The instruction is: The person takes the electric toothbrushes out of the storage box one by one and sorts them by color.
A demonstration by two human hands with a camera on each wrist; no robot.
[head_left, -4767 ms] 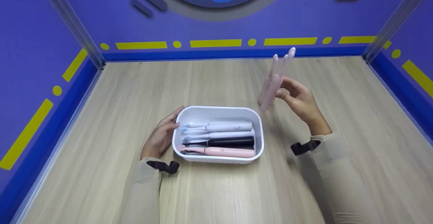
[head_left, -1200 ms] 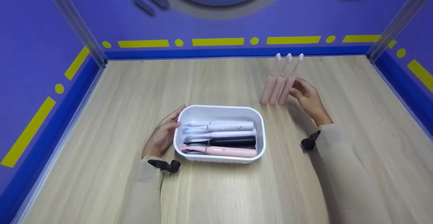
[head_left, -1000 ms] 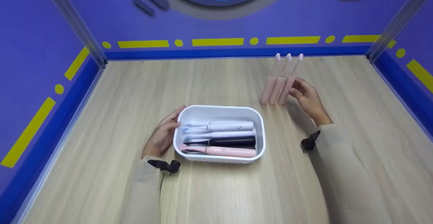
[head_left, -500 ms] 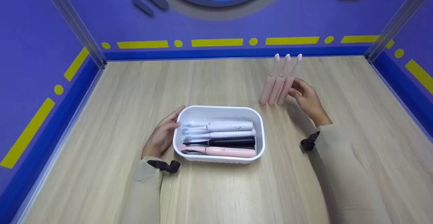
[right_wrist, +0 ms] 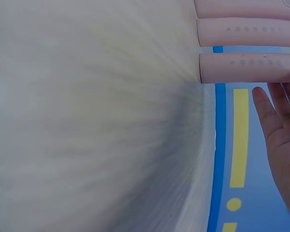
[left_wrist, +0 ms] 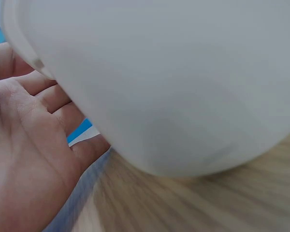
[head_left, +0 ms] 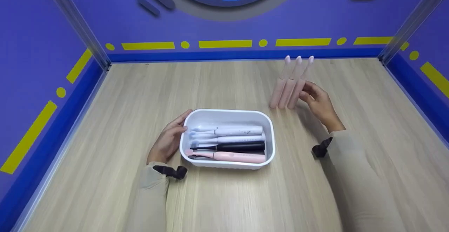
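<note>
Three pale pink electric toothbrushes stand upright in a row on the table's right half, in the head view. My right hand [head_left: 319, 104] is at the rightmost pink toothbrush [head_left: 296, 94], its thumb and fingers pinching the handle. In the right wrist view the handle bases of the pink toothbrushes [right_wrist: 246, 67] meet the tabletop, and the little finger is held away from them. My left hand [head_left: 167, 139] grips the left end of a white plastic box [head_left: 228, 113], thumb at the rim. Inside lie white toothbrushes [head_left: 238, 130], a black toothbrush [head_left: 242, 147] and a pink toothbrush [head_left: 240, 157], heads to the left.
The wood-grain table [head_left: 224, 200] is bounded by blue-purple panels [head_left: 224, 28] with yellow dashes at the back and both sides. Metal posts [head_left: 75, 21] rise at the back corners. Each wrist carries a small black camera [head_left: 321, 148].
Earlier, my right hand had the pale pink toothbrushes bunched and tilted together; now they stand side by side, slightly apart. Over the last second hardly anything moves. My left hand stays on the box.
</note>
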